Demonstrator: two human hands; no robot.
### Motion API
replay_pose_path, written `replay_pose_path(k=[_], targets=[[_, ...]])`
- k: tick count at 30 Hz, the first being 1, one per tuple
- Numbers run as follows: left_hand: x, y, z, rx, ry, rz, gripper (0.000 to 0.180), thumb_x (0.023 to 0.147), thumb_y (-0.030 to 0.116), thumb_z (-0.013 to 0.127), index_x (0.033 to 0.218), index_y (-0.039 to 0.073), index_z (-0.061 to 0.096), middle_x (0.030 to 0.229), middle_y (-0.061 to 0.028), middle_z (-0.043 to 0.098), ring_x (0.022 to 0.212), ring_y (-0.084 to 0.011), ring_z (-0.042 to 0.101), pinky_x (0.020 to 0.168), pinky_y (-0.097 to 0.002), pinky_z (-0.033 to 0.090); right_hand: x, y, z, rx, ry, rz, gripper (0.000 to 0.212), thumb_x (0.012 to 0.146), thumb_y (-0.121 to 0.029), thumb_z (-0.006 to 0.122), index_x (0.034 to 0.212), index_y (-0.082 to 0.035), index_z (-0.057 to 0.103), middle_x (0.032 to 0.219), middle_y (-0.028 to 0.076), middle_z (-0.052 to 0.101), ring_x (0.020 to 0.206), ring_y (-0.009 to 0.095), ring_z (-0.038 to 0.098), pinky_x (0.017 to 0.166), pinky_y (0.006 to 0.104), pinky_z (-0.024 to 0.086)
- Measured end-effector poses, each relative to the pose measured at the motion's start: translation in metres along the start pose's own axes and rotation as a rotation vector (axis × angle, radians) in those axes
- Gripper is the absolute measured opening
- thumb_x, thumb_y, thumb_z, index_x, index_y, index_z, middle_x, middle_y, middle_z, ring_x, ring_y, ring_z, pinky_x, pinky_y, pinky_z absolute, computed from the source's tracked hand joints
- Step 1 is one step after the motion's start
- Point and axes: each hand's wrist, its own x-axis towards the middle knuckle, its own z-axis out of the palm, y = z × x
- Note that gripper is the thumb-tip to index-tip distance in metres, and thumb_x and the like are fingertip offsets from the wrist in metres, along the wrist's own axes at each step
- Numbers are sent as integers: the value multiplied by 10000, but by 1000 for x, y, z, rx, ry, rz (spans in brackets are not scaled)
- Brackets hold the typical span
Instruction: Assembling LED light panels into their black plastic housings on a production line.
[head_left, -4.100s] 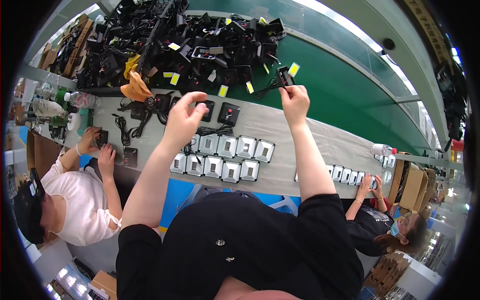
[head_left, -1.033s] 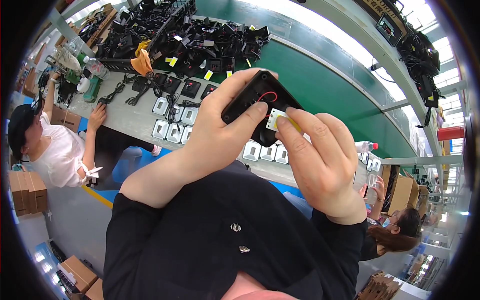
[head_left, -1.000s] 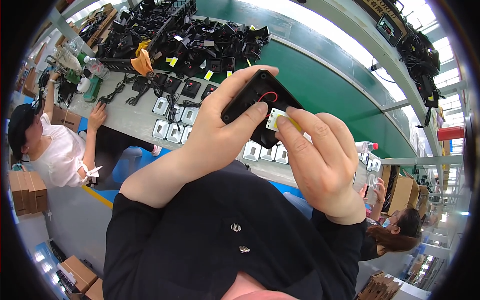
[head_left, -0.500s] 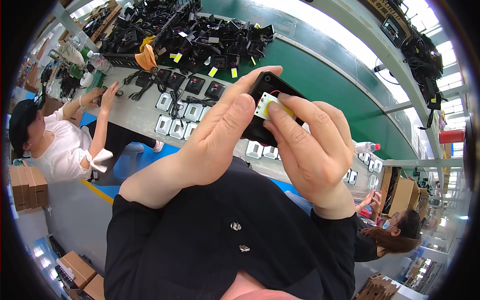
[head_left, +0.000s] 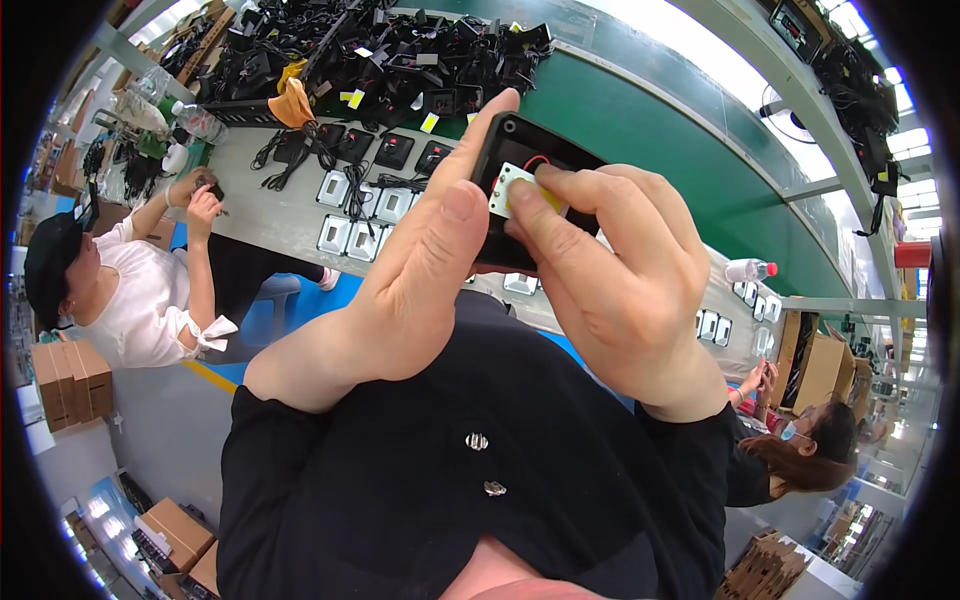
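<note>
In front of my chest my left hand (head_left: 425, 270) holds a black lamp housing (head_left: 493, 245), thumb along its near side and fingers behind it. The open side of the housing faces me, and a screw post shows in its upper corner. Between the thumb and fingers of my right hand (head_left: 640, 275) is a small white LED board (head_left: 503, 186) with a yellow face. Those fingertips press the board inside the housing and cover much of it. A short red wire (head_left: 537, 161) loops out beside the board.
White-framed lamp parts (head_left: 393, 204) and black housings with cables (head_left: 394, 150) lie in rows on the bench. A heap of black lamps (head_left: 440, 60) fills its far side. A bottle (head_left: 745, 270) stands right. Co-workers sit left (head_left: 130, 290) and right (head_left: 800, 450).
My hands, the housing and the board have shifted a little left and up in the picture. My right fingers stay on the board. The left co-worker's hands have come closer together.
</note>
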Motion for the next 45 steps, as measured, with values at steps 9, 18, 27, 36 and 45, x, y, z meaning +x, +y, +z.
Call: replay_pose_path(k=[9, 18, 27, 36, 45], targets=[[8, -8, -9, 97, -81, 197, 532, 960, 216, 302, 1400, -33, 136, 1382, -185, 310, 1237, -237, 377, 1012, -331, 307, 8, 4, -27, 33, -120, 163, 338, 535, -146, 776, 868, -143, 716, 981, 83, 514, 903, 260, 474, 769, 342, 384], [10, 1, 9, 103, -22, 142, 766, 852, 317, 505, 1411, -11, 96, 1416, -204, 264, 1266, -279, 360, 1035, -369, 303, 2, 5, -23, 7, 8, 80, 396, 502, -96, 733, 896, -92, 697, 889, 26, 598, 814, 213, 517, 719, 317, 400], [10, -1, -3, 217, -148, 223, 774, 798, 103, 535, 1409, -28, 78, 1399, -191, 289, 1267, -265, 352, 1051, -356, 262, 4, 7, -29, 14, -80, -28, 390, 558, -43, 692, 946, -21, 669, 964, 79, 644, 825, 201, 604, 656, 283, 394], [8, -4, -5, 326, -117, 253, 721, 821, -1, 478, 1408, -45, 62, 1383, -160, 288, 1255, -217, 342, 1041, -317, 253, 8, 13, -24, 227, -61, 27, 365, 558, 58, 696, 911, -35, 685, 933, 108, 602, 772, 227, 590, 660, 302, 465], [8, -3, -1, 347, -116, 233, 717, 841, 41, 489, 1406, -50, 56, 1422, -148, 233, 1281, -209, 303, 1053, -322, 231, 6, 20, -24, 314, -138, 104, 383, 567, 59, 697, 936, -39, 690, 924, 98, 597, 764, 216, 574, 632, 282, 469]])
